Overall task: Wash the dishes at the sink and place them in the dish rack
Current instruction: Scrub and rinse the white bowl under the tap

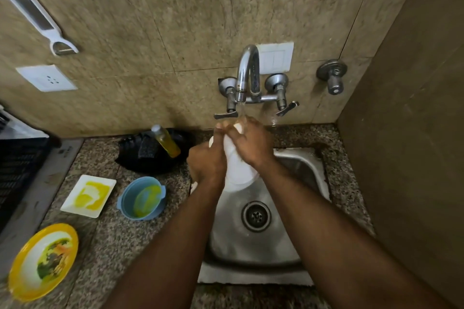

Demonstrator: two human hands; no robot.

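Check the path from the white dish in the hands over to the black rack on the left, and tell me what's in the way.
Both hands, left hand and right hand, hold the white dish under the tap. Toward the black rack, the blue bowl, white square plate and soap bottle sit on the counter between; lifting over should clear them.

Dim warm light, soft motion blur, wide-angle bending at edges.

Left of the sink (296, 165) — a bowl (141, 198), then a dish (88, 195); behind it, the tap (247, 70).
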